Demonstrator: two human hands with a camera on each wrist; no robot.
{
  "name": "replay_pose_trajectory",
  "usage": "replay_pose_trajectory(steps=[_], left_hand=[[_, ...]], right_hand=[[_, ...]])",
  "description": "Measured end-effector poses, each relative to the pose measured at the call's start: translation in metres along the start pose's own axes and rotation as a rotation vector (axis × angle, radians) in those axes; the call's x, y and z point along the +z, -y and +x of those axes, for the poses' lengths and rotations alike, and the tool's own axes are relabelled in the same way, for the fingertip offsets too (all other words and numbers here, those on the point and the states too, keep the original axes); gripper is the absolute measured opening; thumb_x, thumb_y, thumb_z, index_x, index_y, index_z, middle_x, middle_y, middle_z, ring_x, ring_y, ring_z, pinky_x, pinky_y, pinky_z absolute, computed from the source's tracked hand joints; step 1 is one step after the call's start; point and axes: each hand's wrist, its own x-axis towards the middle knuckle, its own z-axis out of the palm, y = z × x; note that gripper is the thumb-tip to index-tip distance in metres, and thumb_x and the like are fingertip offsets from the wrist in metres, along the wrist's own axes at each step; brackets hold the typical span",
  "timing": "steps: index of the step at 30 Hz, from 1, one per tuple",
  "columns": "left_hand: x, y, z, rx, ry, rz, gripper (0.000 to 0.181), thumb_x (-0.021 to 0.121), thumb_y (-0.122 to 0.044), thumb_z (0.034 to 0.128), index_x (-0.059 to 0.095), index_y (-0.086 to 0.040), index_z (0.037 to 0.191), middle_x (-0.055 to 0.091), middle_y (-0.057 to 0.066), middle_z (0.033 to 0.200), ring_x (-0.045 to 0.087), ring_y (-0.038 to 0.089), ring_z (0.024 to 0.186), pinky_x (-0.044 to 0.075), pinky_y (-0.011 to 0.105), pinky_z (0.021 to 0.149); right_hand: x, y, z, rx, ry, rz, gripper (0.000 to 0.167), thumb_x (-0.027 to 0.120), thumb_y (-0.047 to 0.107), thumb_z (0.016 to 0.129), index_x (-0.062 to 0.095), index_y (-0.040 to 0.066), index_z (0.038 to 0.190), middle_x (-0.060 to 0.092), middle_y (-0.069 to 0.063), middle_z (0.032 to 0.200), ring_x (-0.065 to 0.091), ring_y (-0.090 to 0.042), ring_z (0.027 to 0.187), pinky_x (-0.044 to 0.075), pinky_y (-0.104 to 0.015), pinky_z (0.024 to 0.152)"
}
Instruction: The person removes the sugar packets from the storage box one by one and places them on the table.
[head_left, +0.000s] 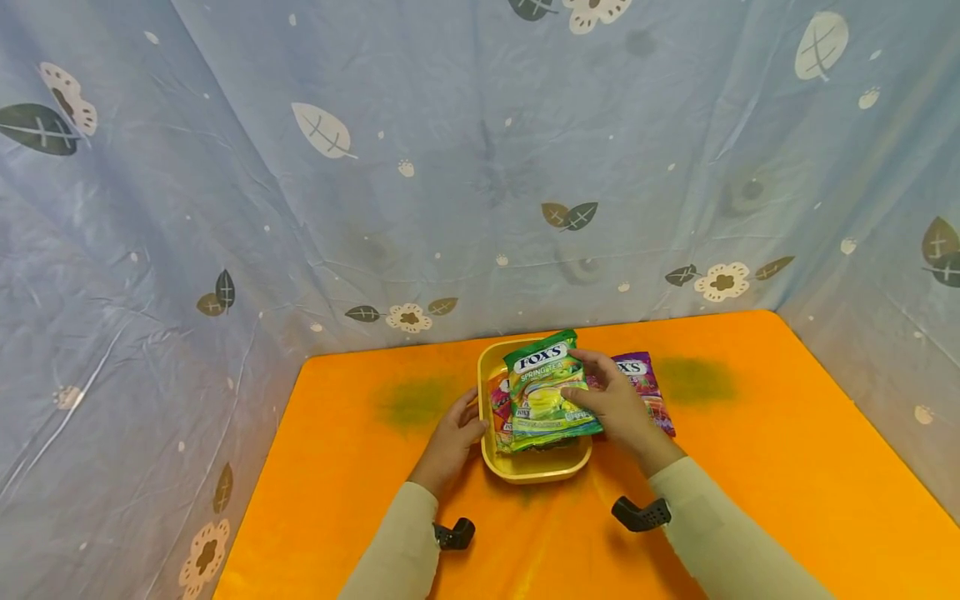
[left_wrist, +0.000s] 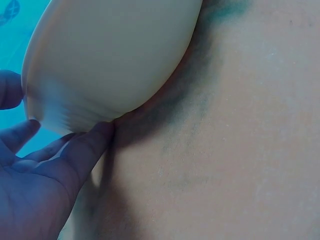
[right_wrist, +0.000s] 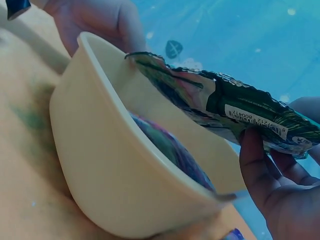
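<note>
My right hand (head_left: 621,408) grips a green FOX'S Spring Tea candy bag (head_left: 546,387) by its right side, above a yellow plastic basin (head_left: 534,478). In the right wrist view the bag (right_wrist: 200,102) is tilted over the basin's rim, with thumb and fingers on either face. My left hand (head_left: 450,442) holds the basin's left side, its thumb against the outer wall (left_wrist: 115,60) in the left wrist view. Inside the basin lies a red candy bag (head_left: 500,402), partly hidden under the green one. A purple FOX'S bag (head_left: 643,377) lies right of the basin, partly behind my right hand.
An orange cloth (head_left: 345,483) covers the table, with green stains to either side of the basin. A blue-grey curtain (head_left: 465,167) with leaf and flower prints closes off the back and both sides. Black wrist mounts (head_left: 641,514) sit on both sleeves.
</note>
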Motion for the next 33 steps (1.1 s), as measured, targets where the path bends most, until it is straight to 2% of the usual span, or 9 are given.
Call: replay_pose_trajectory(steps=[5, 12, 17, 20, 23, 27, 30, 32, 33], left_hand=[[0.000, -0.001, 0.000, 0.014, 0.003, 0.001, 0.068, 0.059, -0.014, 0.1110, 0.030, -0.007, 0.172, 0.046, 0.023, 0.164, 0.053, 0.040, 0.143, 0.047, 0.053, 0.115], [0.000, -0.001, -0.001, 0.001, -0.010, -0.004, 0.067, 0.060, -0.015, 0.1113, 0.032, -0.009, 0.172, 0.047, 0.021, 0.164, 0.054, 0.039, 0.143, 0.047, 0.053, 0.114], [0.000, -0.001, -0.002, 0.000, -0.010, -0.006, 0.068, 0.060, -0.015, 0.1112, 0.031, -0.008, 0.172, 0.047, 0.022, 0.164, 0.054, 0.040, 0.143, 0.048, 0.052, 0.113], [0.000, 0.001, -0.001, -0.011, 0.003, -0.048, 0.069, 0.060, -0.015, 0.1108, 0.030, -0.009, 0.172, 0.045, 0.022, 0.165, 0.056, 0.040, 0.140, 0.051, 0.053, 0.111], [-0.001, 0.002, -0.001, -0.023, 0.014, -0.089, 0.070, 0.060, -0.015, 0.1107, 0.029, -0.010, 0.173, 0.044, 0.021, 0.165, 0.058, 0.039, 0.138, 0.053, 0.053, 0.108], [-0.001, 0.003, -0.001, -0.025, 0.018, -0.098, 0.070, 0.060, -0.015, 0.1105, 0.028, -0.011, 0.173, 0.045, 0.020, 0.165, 0.059, 0.038, 0.137, 0.053, 0.053, 0.108], [-0.001, 0.002, -0.001, -0.027, 0.013, -0.086, 0.070, 0.060, -0.016, 0.1106, 0.029, -0.012, 0.173, 0.045, 0.019, 0.165, 0.058, 0.038, 0.138, 0.052, 0.053, 0.109], [-0.001, 0.002, 0.000, -0.028, 0.007, -0.074, 0.069, 0.060, -0.016, 0.1107, 0.030, -0.013, 0.173, 0.046, 0.018, 0.165, 0.057, 0.037, 0.139, 0.051, 0.053, 0.110], [-0.001, 0.002, 0.000, -0.028, 0.005, -0.070, 0.069, 0.060, -0.016, 0.1109, 0.031, -0.013, 0.173, 0.046, 0.018, 0.165, 0.056, 0.038, 0.140, 0.051, 0.053, 0.110]], right_hand=[[-0.011, -0.003, -0.001, -0.028, -0.019, 0.048, 0.068, 0.078, 0.014, 0.103, 0.047, 0.012, 0.164, 0.042, -0.022, 0.160, 0.047, -0.039, 0.132, 0.059, -0.028, 0.094], [-0.021, -0.007, -0.003, -0.056, -0.045, 0.108, 0.066, 0.076, 0.006, 0.103, 0.047, 0.006, 0.162, 0.047, -0.024, 0.145, 0.063, -0.029, 0.106, 0.063, -0.030, 0.086], [-0.028, -0.011, -0.008, -0.057, -0.061, 0.082, 0.067, 0.077, 0.008, 0.103, 0.047, 0.006, 0.163, 0.049, -0.021, 0.144, 0.061, -0.023, 0.107, 0.062, -0.027, 0.085], [-0.034, -0.015, -0.011, -0.073, -0.063, 0.086, 0.066, 0.075, 0.007, 0.104, 0.046, 0.005, 0.163, 0.047, -0.021, 0.137, 0.057, -0.023, 0.105, 0.059, -0.023, 0.082], [-0.043, -0.018, -0.013, -0.100, -0.056, 0.099, 0.065, 0.073, 0.006, 0.105, 0.044, 0.004, 0.163, 0.043, -0.021, 0.147, 0.048, -0.025, 0.120, 0.054, -0.020, 0.087], [-0.058, -0.021, -0.018, -0.097, -0.056, 0.107, 0.066, 0.071, 0.007, 0.107, 0.042, 0.007, 0.166, 0.024, -0.022, 0.170, 0.027, -0.033, 0.147, 0.047, -0.016, 0.096], [-0.068, -0.023, -0.022, -0.079, -0.056, 0.114, 0.068, 0.071, 0.008, 0.107, 0.040, 0.009, 0.167, 0.013, -0.020, 0.177, 0.012, -0.039, 0.160, 0.037, -0.029, 0.118], [-0.074, -0.024, -0.025, -0.070, -0.052, 0.114, 0.070, 0.071, 0.008, 0.107, 0.039, 0.011, 0.168, 0.009, -0.017, 0.179, 0.003, -0.040, 0.163, 0.025, -0.044, 0.128], [-0.077, -0.025, -0.026, -0.068, -0.052, 0.112, 0.070, 0.071, 0.009, 0.107, 0.038, 0.011, 0.168, 0.007, -0.016, 0.180, 0.001, -0.040, 0.164, 0.023, -0.043, 0.129]])
